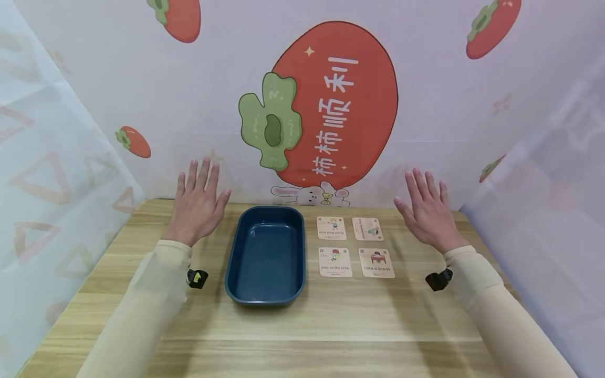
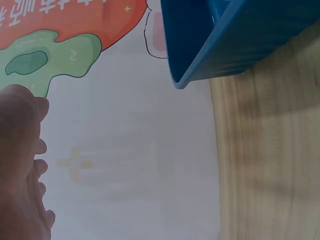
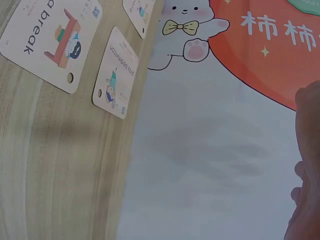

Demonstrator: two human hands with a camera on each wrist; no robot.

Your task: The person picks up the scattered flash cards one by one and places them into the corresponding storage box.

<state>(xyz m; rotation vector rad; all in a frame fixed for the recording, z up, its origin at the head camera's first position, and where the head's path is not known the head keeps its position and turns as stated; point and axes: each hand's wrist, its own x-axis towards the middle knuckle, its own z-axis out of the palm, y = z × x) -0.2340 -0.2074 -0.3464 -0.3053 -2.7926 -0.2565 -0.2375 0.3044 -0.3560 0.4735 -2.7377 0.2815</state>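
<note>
1. Left hand [image 1: 196, 210]: raised left of the tray, apart from it; fingers straight and slightly spread, thumb held away.
2. Right hand [image 1: 431, 218]: raised right of the cards, apart from them; fingers straight, slightly spread, thumb out toward the cards.
3. Tray [image 1: 269, 262]: blue, deep, rounded corners; upright on the wooden table [image 1: 264, 341], between left hand and cards.
4. Cards: two rows of two, just right of the tray. Back: ping-pong card [image 1: 332, 228], badminton card [image 1: 368, 229], the latter turned sideways. Front: slide card [image 1: 335, 262], break card [image 1: 376, 263].
5. Pale sleeves [image 1: 127, 315] on both arms; small black device at each wrist.
6. Backdrop [image 1: 208, 68]: white, persimmon print, behind table.
</note>
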